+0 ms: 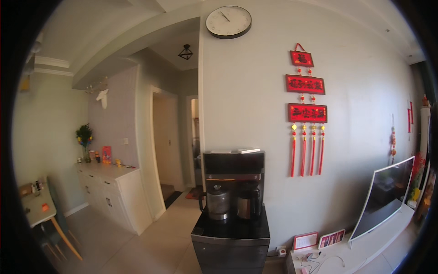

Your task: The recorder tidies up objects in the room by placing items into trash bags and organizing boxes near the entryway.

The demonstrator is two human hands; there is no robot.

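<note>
Neither my left hand nor my right hand is in view. Before me stands a black tea bar cabinet (232, 257) against a pale wall. On its top surface, at the left, sits a glass kettle (218, 202) with a black handle and a metal base. Beside it on the right is a second pot (244, 207), darker, with a black handle. A white flat object (248, 150) lies on the cabinet's upper edge. Above hangs a round wall clock (228, 22), and to the right a red hanging ornament (307, 113) with tassels.
At the right, a low white TV stand (373, 251) bears a television (385, 200), a desk calendar (305, 241), a photo frame (332, 238) and loose cables. A white sideboard (126, 202) and a dining table (42, 214) stand at the left, with a doorway (167, 140) beyond.
</note>
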